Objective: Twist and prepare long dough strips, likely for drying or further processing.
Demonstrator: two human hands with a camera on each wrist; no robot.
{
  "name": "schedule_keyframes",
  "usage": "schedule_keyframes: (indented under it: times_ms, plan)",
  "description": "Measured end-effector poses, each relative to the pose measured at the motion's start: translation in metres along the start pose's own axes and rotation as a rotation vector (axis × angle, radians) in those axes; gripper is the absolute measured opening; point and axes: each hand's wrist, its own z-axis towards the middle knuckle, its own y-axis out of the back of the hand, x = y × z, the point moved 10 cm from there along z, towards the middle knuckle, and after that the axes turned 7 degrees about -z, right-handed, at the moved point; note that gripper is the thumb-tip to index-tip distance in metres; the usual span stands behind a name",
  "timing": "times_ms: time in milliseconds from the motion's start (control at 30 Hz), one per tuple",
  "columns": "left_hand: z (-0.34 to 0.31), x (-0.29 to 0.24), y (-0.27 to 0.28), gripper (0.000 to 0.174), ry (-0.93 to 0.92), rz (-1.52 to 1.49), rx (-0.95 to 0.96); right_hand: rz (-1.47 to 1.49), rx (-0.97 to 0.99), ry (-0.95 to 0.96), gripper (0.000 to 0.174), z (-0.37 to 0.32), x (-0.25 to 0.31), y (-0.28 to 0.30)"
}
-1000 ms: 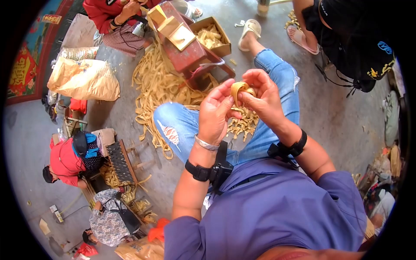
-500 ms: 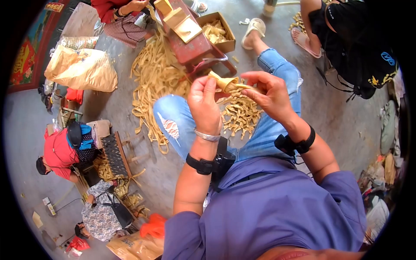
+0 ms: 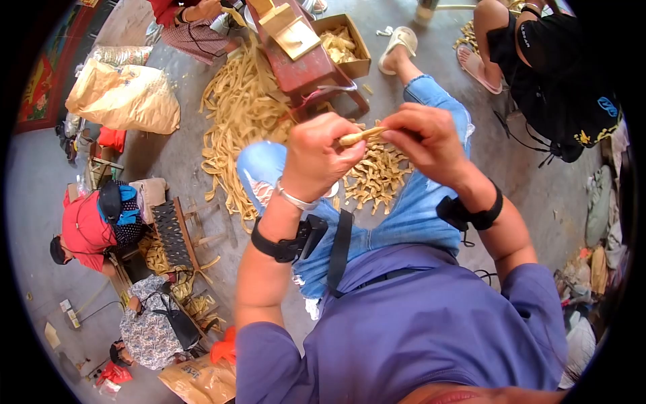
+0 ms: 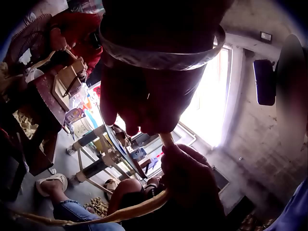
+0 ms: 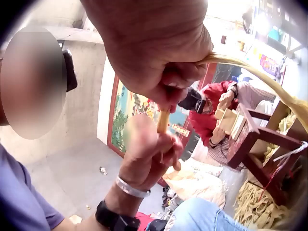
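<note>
In the head view my left hand [image 3: 336,147] is curled into a fist round one end of a thin rolled tan strip [image 3: 360,137], held above my knees. My right hand [image 3: 398,131] pinches the strip's other end, so the two hands nearly meet. In the left wrist view the left hand [image 4: 154,122] grips the roll [image 4: 166,139] from above and the right hand [image 4: 190,178] holds it from below; a loose tail of the strip [image 4: 110,217] trails off. In the right wrist view the right hand [image 5: 166,96] holds the roll [image 5: 162,121] above the left hand [image 5: 151,151].
A heap of long tan strips [image 3: 239,114] and a pile of small folded pieces [image 3: 377,176] lie on the concrete floor. A red wooden machine [image 3: 303,64], a cardboard box [image 3: 344,42] and a sack [image 3: 124,101] stand beyond. Other people sit at the left [image 3: 84,229] and right [image 3: 558,74].
The strip went from an open loop to a cone to a thin tight roll. My left hand turned and closed into a fist on it; both hands stayed together over my knees.
</note>
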Motion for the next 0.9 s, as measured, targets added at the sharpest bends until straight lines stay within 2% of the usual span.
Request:
schedule_keyframes:
  times_ms: [67, 133, 233, 267, 367, 400, 500, 533, 733, 867, 900]
  plan:
    - [-0.004, 0.010, 0.003, 0.009, 0.100, -0.039, 0.004, 0.014, 0.079, -0.091, 0.009, -0.001, -0.009, 0.008]
    - [-0.006, 0.023, 0.000, 0.012, 0.150, -0.012, 0.040, -0.008, 0.032, -0.046, 0.012, 0.001, -0.001, 0.006]
    - [-0.008, 0.040, -0.017, 0.027, 0.345, -0.450, 0.060, -0.030, 0.035, 0.034, 0.023, 0.006, 0.007, -0.006]
    - [-0.011, 0.042, -0.025, 0.038, 0.416, -0.625, 0.105, -0.048, 0.070, 0.051, 0.024, 0.007, 0.004, -0.009]
    - [-0.021, 0.049, -0.017, 0.044, 0.571, -0.773, 0.007, -0.003, 0.097, 0.035, 0.024, 0.011, 0.000, -0.013]
    - [-0.022, 0.050, -0.013, 0.033, 0.543, -0.788, -0.076, -0.031, 0.108, 0.047, 0.022, 0.013, 0.004, -0.014]
    - [-0.027, 0.055, 0.002, 0.017, 0.524, -0.531, -0.137, -0.169, 0.072, 0.110, 0.015, 0.014, 0.002, -0.018]
    - [-0.026, 0.050, 0.008, 0.007, 0.509, -0.534, -0.181, -0.223, 0.046, 0.139, 0.012, 0.015, 0.002, -0.018]
    - [-0.037, 0.063, 0.015, 0.008, 0.463, -0.669, -0.234, -0.175, 0.050, 0.086, 0.007, 0.019, 0.000, -0.012]
    - [-0.021, 0.062, 0.017, 0.014, 0.402, -0.797, -0.295, -0.092, 0.160, 0.065, 0.008, 0.025, -0.002, -0.028]
    - [-0.012, 0.050, 0.016, 0.015, 0.360, -0.687, -0.194, -0.060, 0.199, 0.080, 0.009, 0.031, 0.000, -0.033]
